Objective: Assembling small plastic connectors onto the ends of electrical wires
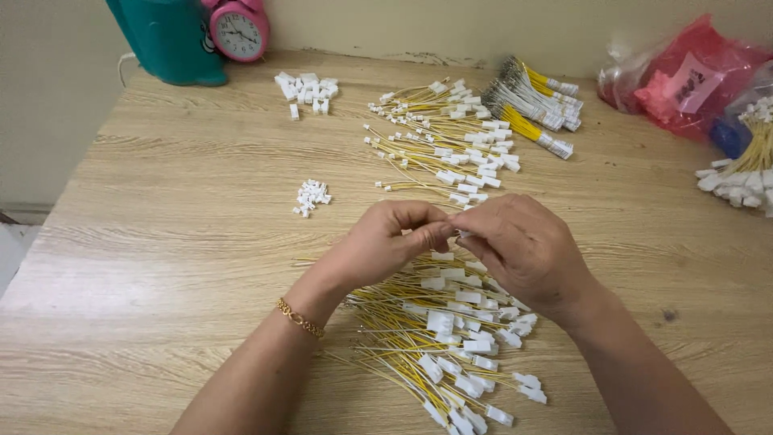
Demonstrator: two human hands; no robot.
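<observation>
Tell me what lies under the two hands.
Under the left hand and right hand lies a heap of yellow-and-white wires with white plastic connectors on the wooden table. The heap's top part is covered by the hands; what the fingertips pinch is hidden.

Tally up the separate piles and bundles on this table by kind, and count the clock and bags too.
Loose piles of yellow-and-white wires with white plugs: 2 (far pile, near pile)
Tied wire bundles: 2 (back bundle, right-edge bundle)
Small heaps of white connectors: 2 (back heap, nearer heap)
Pink clock: 1
Red bag: 1
Total: 8
</observation>
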